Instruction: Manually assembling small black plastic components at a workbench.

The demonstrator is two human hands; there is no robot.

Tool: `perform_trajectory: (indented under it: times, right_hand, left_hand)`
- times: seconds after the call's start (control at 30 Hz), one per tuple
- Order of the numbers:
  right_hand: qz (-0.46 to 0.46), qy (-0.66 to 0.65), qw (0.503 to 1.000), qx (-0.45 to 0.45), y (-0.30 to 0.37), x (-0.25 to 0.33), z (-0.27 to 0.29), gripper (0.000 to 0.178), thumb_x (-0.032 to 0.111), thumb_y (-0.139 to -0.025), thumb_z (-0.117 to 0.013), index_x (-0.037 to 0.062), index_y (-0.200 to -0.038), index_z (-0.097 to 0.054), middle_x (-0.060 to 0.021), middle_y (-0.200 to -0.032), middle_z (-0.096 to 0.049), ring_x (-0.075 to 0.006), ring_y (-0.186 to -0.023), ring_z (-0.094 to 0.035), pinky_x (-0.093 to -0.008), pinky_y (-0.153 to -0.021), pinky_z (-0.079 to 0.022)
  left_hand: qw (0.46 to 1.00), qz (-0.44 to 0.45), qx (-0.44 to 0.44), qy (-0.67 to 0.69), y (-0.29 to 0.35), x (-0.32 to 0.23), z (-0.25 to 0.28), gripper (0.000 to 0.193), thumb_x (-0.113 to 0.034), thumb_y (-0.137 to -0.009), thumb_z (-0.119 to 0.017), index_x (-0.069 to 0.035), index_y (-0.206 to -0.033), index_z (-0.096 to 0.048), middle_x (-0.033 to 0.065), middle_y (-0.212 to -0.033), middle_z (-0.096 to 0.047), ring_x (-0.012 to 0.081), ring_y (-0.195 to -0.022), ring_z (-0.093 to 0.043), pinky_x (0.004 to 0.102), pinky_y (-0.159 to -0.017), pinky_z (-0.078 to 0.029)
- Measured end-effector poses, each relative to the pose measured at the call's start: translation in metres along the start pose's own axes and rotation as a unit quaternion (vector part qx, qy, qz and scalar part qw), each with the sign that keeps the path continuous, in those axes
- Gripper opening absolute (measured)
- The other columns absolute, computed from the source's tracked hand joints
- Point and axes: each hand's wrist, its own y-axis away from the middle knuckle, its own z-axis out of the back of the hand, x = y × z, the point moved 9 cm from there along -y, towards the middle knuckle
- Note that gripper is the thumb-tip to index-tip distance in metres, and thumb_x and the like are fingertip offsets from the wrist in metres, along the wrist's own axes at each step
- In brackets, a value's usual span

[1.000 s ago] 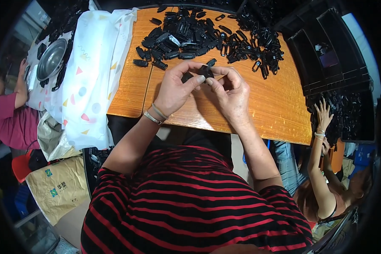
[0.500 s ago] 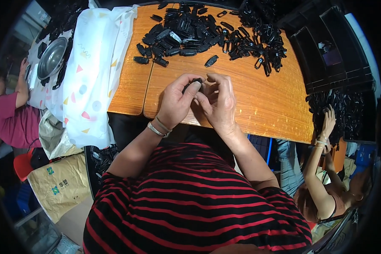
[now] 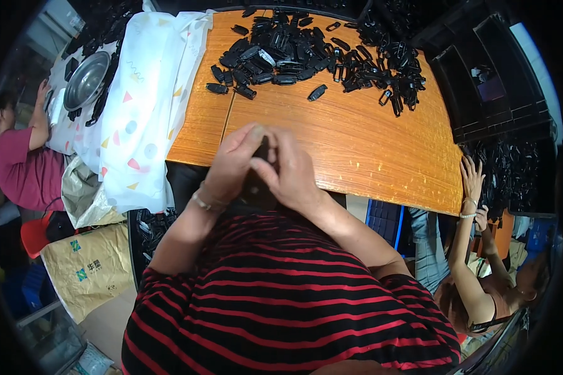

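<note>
My left hand (image 3: pixel 228 164) and my right hand (image 3: pixel 292 170) meet over the near edge of the wooden table (image 3: pixel 363 147). Both have bent fingers, closed around a small black plastic part (image 3: pixel 264 149) that is mostly hidden between them. Motion blurs the fingertips, so the part's shape and exact grip do not show. The right thumb reaches across toward the left hand. Farther back lies a heap of black plastic parts (image 3: pixel 284 56), shaped like small elongated casings. A single black casing (image 3: pixel 317 92) lies apart, in front of the heap.
Open black frames (image 3: pixel 397 84) are heaped at the back right. A black crate (image 3: pixel 488 94) stands beyond the right edge. A co-worker's hand (image 3: pixel 472 178) rests at the table's right edge. Left are a patterned white cloth (image 3: pixel 131 112), a metal bowl (image 3: pixel 87 81) and another person (image 3: pixel 28 162).
My hands have moved left and slightly nearer to me, still together, and the part is less visible. The view has shifted slightly. The right co-worker's hand has come to the table edge.
</note>
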Motion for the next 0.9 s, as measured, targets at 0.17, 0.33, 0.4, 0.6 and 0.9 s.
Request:
perform_trajectory:
  times: [0.17,0.33,0.4,0.6,0.9]
  right_hand:
    - [0.020,-0.004,0.987,0.162,-0.003,-0.015,-0.012,0.038,0.021,-0.085,-0.069,0.0043,-0.117,-0.057,-0.0142,-0.092,-0.063,-0.0268,-0.081,-0.065,-0.0360,-0.068,-0.052]
    - [0.002,0.185,0.982,0.028,-0.043,-0.073,0.080,0.022,0.014,-0.084,-0.069,0.0006,-0.101,-0.066,-0.0152,-0.090,-0.064,-0.0264,-0.077,-0.065,-0.0346,-0.069,-0.053]
    - [-0.076,0.268,0.960,-0.019,-0.058,-0.103,0.116,0.020,0.013,-0.084,-0.069,0.0011,-0.099,-0.066,-0.0159,-0.093,-0.063,-0.0267,-0.075,-0.065,-0.0362,-0.067,-0.053]
    - [-0.052,0.430,0.901,0.033,-0.083,-0.140,0.119,0.024,0.007,-0.078,-0.069,0.0069,-0.101,-0.065,-0.0169,-0.102,-0.058,-0.0389,-0.083,-0.062,-0.0442,-0.071,-0.051]
    - [-0.015,0.373,0.925,0.068,-0.068,-0.113,0.110,0.022,0.003,-0.071,-0.077,0.0011,-0.087,-0.062,-0.0121,-0.090,-0.058,-0.0322,-0.076,-0.062,-0.0394,-0.061,-0.050]
  left_hand:
    - [0.957,0.086,-0.116,-0.251,0.083,-0.020,0.088,0.034,-0.023,-0.102,-0.039,-0.004,-0.081,-0.059,-0.0019,-0.062,-0.049,0.0057,-0.056,-0.042,0.0215,-0.052,-0.036]
    - [0.770,0.109,-0.168,-0.605,0.179,-0.025,0.186,0.018,-0.015,-0.093,-0.058,0.001,-0.091,-0.064,0.0036,-0.073,-0.060,0.0126,-0.068,-0.055,0.0271,-0.064,-0.045]
    - [0.754,-0.043,-0.214,-0.619,0.176,-0.059,0.168,0.015,-0.012,-0.091,-0.061,0.002,-0.095,-0.065,0.0046,-0.078,-0.063,0.0110,-0.073,-0.056,0.0250,-0.068,-0.046]
    - [0.763,-0.156,-0.173,-0.603,0.060,-0.079,0.098,0.009,-0.003,-0.084,-0.064,0.001,-0.092,-0.064,0.0142,-0.086,-0.063,0.0280,-0.078,-0.062,0.0323,-0.071,-0.049]
    - [0.649,-0.209,-0.155,-0.715,-0.046,-0.078,0.090,0.023,-0.003,-0.079,-0.067,-0.004,-0.102,-0.063,0.0108,-0.097,-0.059,0.0302,-0.093,-0.059,0.0376,-0.078,-0.050]
